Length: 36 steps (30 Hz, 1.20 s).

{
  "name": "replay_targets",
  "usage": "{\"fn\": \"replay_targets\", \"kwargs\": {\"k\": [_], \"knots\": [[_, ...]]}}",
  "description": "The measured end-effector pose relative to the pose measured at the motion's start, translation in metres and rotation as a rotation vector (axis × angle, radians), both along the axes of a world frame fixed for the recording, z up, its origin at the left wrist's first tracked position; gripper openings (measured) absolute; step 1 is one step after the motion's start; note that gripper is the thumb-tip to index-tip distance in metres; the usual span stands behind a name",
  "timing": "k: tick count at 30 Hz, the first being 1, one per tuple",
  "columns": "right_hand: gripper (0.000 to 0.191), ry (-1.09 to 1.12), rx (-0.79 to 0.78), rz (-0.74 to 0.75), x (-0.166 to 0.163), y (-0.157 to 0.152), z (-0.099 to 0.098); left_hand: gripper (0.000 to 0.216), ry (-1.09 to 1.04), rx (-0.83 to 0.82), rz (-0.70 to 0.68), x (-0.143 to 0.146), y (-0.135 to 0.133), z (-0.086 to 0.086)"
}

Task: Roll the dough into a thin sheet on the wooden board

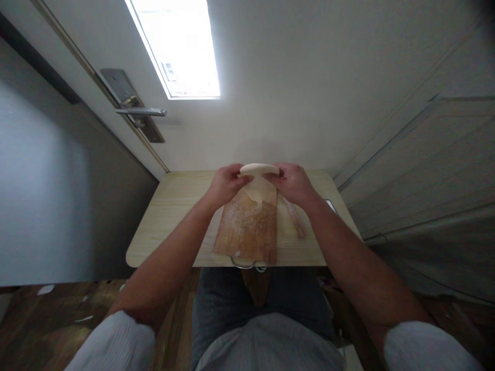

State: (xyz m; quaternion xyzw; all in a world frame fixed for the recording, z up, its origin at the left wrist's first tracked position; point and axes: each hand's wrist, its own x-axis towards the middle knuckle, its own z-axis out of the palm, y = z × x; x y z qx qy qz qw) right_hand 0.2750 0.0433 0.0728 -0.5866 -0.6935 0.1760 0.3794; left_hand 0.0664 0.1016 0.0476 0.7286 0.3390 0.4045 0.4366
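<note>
Both hands pinch a pale, flattened oval piece of dough [259, 169], held up above the far end of a floured brown wooden cutting board [249, 226]. The left hand [226, 184] grips its left edge with curled fingers and the right hand [294, 183] its right edge. The board lies on a small light wooden table [170, 216], with a thin wooden rolling pin [296, 219] just beside it on the right.

rolling pin [296, 219] on table [170, 206], door handle [141, 111] behind.
</note>
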Motion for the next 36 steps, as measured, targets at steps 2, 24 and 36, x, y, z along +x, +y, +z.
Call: {"fn": "replay_targets", "kwargs": {"k": [2,24,36], "knots": [[0.031,-0.002,0.012,-0.001,0.000,0.000,0.002,0.019,-0.010,0.003,-0.004,0.001,0.001,0.001],[0.033,0.742,-0.508,-0.137,-0.009,-0.045,-0.033,0.041,-0.172,-0.731,-0.136,-0.011,-0.082,-0.051],[0.035,0.771,-0.780,-0.217,-0.025,-0.030,-0.073,0.043,-0.177,-0.848,0.131,-0.030,-0.109,-0.071]]}}
